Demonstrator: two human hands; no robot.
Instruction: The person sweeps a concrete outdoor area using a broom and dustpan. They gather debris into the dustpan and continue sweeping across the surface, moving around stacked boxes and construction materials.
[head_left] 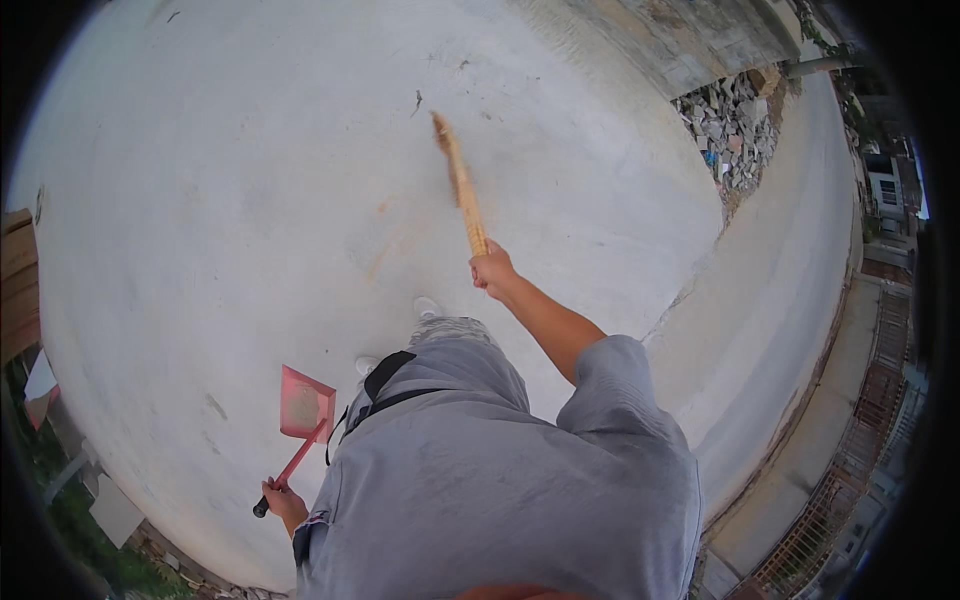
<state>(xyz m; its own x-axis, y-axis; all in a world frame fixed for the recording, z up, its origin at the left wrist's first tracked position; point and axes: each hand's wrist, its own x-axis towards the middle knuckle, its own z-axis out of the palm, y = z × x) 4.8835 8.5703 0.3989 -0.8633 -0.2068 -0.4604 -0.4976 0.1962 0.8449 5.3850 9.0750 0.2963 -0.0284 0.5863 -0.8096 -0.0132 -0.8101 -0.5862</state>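
Observation:
My right hand (490, 270) is closed round the end of a straw-coloured hand broom (464, 185), stretched out ahead of me over the pale concrete. Its far end points to a small dark twig or leaf bit (418, 100) on the ground, with a gap between them. Low at my left side, my left hand (283, 497) grips the handle of a red dustpan (308, 402), near its black end. Greyish-brown dirt shows in the pan. Whether the pan rests on the ground, I cannot tell.
Pale concrete ground (200, 250) spreads around my feet, with faint brownish smears ahead. A heap of broken rubble (735, 130) lies at the far right beside a concrete slab (690, 40). Stacked brown boards (18, 285) stand at the left edge, and a rusty railing (850, 470) runs along the right.

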